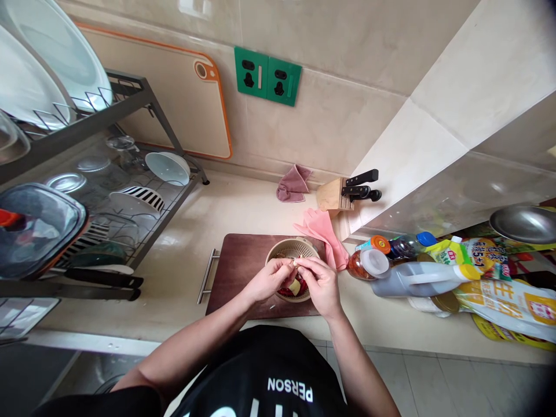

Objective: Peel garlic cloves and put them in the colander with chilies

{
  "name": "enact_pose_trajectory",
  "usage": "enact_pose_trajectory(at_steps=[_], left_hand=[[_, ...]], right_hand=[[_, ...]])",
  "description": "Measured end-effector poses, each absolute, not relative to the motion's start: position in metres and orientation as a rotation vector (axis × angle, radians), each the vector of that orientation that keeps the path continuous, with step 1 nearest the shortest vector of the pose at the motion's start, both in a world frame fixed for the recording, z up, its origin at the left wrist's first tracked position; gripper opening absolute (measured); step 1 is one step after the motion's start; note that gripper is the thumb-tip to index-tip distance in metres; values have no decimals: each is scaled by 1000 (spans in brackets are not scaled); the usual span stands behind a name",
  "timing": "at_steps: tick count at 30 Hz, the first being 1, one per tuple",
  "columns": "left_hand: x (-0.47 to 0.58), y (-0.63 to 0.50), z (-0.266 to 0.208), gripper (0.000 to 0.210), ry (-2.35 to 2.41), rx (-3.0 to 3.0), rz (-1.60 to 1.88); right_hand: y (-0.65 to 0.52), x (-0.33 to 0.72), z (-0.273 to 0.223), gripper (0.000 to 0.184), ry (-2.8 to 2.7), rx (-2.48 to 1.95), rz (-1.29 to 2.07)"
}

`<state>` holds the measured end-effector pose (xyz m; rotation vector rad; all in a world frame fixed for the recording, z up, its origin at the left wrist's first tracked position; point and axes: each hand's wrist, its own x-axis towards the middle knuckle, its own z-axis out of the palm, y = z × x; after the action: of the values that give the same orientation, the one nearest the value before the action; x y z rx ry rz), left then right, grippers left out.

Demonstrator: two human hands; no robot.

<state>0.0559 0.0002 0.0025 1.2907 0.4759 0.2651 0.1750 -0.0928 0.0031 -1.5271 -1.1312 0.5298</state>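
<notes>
Over a beige slotted basket (299,246), my left hand (275,279) and my right hand (319,284) meet fingertip to fingertip. Both pinch a small whitish piece that looks like a garlic clove (296,263). Inside the basket lie a pale yellow chunk, perhaps ginger (295,287), and dark red pieces that look like chillies (285,292), partly hidden by my hands. The basket stands on a dark brown cutting board (243,272) with a metal handle (208,275). A thin white scrap (272,307) rests on the board.
Pink rubber gloves (324,229) touch the board's back right, near a knife block (334,194) and a mauve cloth (294,183). Bottles, a jar (369,264) and bags crowd the right. A dish rack (160,110) fills the left, with a pan handle (104,278) sticking out.
</notes>
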Motion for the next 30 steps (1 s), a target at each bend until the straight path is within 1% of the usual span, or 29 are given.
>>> enact_pose_trajectory(at_steps=[2, 6, 9, 13, 16, 19, 21, 23, 26, 30], left_hand=[[56, 0, 0, 33, 477, 1306, 297], [58, 0, -9, 29, 521, 1353, 366], [60, -2, -16, 25, 541, 1385, 363], [60, -3, -19, 24, 488, 1310, 289], [59, -1, -18, 14, 487, 1166, 264], [59, 3, -17, 9, 492, 1074, 312], [58, 5, -15, 10, 488, 1080, 315], [58, 5, -11, 18, 474, 1137, 299], [58, 3, -3, 30, 427, 1254, 294], [60, 1, 4, 36, 378, 1273, 285]], right_hand=[[-93, 174, -2, 15, -1024, -1492, 640], [-92, 171, -12, 20, -795, -1364, 893], [-88, 169, -14, 21, -607, -1261, 919], [-82, 177, -14, 23, -301, -1016, 966], [-83, 185, -14, 28, -228, -918, 1034], [-86, 188, -14, 26, -284, -938, 1080], [-88, 186, -15, 23, -353, -987, 1098], [-90, 184, -16, 22, -437, -1070, 1070], [-91, 183, -15, 21, -626, -1255, 944], [-94, 185, -5, 13, -937, -1421, 737]])
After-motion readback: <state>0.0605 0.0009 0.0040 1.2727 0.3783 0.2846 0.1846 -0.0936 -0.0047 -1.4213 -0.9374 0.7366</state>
